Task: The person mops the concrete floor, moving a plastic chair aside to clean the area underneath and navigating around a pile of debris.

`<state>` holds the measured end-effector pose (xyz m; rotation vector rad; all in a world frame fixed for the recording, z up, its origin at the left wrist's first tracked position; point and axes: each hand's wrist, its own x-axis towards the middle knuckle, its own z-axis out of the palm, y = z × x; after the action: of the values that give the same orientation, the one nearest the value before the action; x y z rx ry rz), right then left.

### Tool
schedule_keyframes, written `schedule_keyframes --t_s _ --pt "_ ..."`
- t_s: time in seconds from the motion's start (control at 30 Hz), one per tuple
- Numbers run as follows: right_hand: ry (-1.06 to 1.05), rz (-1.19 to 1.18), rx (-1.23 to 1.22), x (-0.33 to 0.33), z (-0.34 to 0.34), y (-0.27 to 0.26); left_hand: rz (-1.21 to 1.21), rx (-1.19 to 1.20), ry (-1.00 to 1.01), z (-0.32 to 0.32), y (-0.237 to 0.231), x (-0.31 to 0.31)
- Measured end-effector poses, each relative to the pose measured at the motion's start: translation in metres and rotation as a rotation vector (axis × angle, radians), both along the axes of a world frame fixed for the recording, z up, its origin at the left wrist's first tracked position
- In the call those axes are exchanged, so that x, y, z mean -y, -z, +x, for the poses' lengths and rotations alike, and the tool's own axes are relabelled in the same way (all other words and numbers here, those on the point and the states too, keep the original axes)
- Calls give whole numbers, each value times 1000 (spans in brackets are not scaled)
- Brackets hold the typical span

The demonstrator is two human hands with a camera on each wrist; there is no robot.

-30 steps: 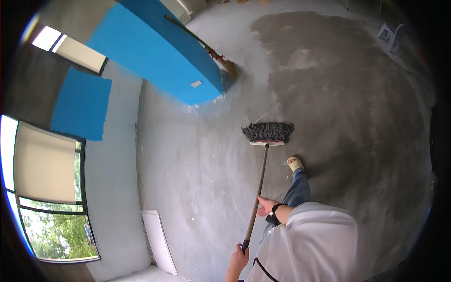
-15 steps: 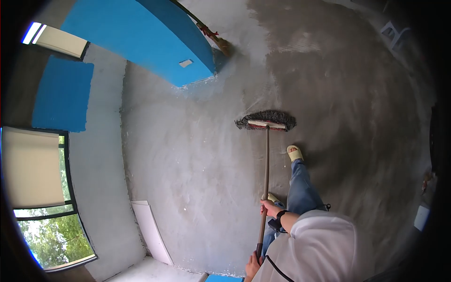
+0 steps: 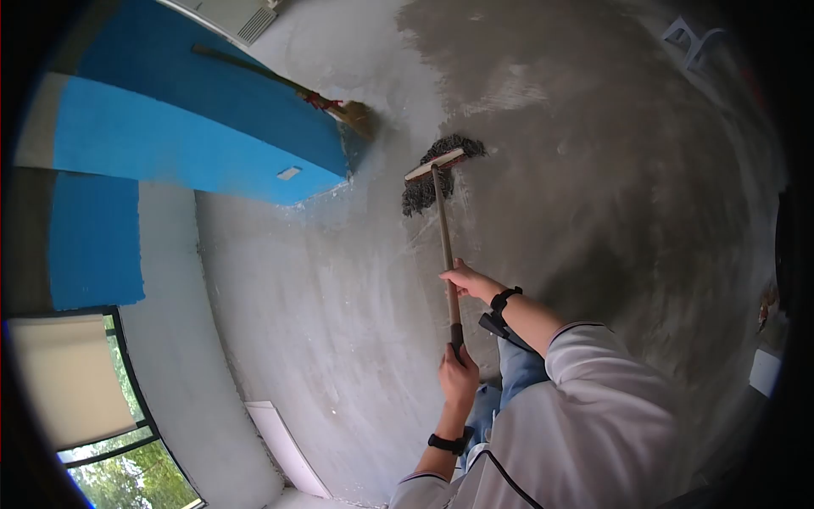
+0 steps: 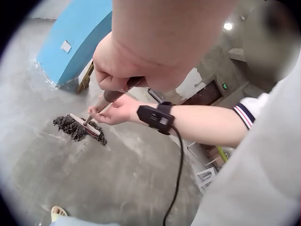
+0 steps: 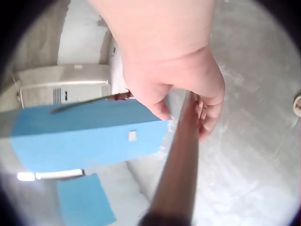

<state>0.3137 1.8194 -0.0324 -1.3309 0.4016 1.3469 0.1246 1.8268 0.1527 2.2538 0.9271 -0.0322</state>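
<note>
A mop with a dark grey shaggy head point(image 3: 420, 193) lies on the concrete floor, its pale frame point(image 3: 436, 164) turned at a slant. From it a brown handle point(image 3: 447, 231) runs back towards my body. My left hand point(image 3: 458, 374) grips the dark end of that handle, its fingers wrapped round it in the left wrist view. Further down the handle, my right hand point(image 3: 465, 277) holds it between thumb and fingers. In the right wrist view the fingers point(image 5: 211, 115) curl along one side of the handle, while the thumb point(image 5: 160, 109) lies on the other side.
A blue pillar point(image 3: 212, 157) stands at the left, with a straw broom point(image 3: 354, 117) leaning against it. A pale board point(image 3: 287, 445) rests by the left wall. At the upper right is a white plastic stool point(image 3: 694, 41). Darker patches spread over the floor point(image 3: 610, 170).
The mop head has moved forward and left and has turned from level to slanted. My right hand, loosely open against the handle a second ago, now holds it. Both arms reach further forward.
</note>
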Motion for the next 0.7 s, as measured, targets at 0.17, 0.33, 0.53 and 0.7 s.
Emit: schedule_keyframes --t_s 0.17,0.33,0.53,0.7 --pt "228 188 -194 16 20 -110 79 37 44 86 10 -31" --pt "372 337 -134 -8 12 -98 68 52 47 130 38 -50" --pt "326 239 -117 -46 61 -33 61 45 53 176 72 -78" --pt "195 127 98 -90 149 23 22 84 14 260 137 -125"
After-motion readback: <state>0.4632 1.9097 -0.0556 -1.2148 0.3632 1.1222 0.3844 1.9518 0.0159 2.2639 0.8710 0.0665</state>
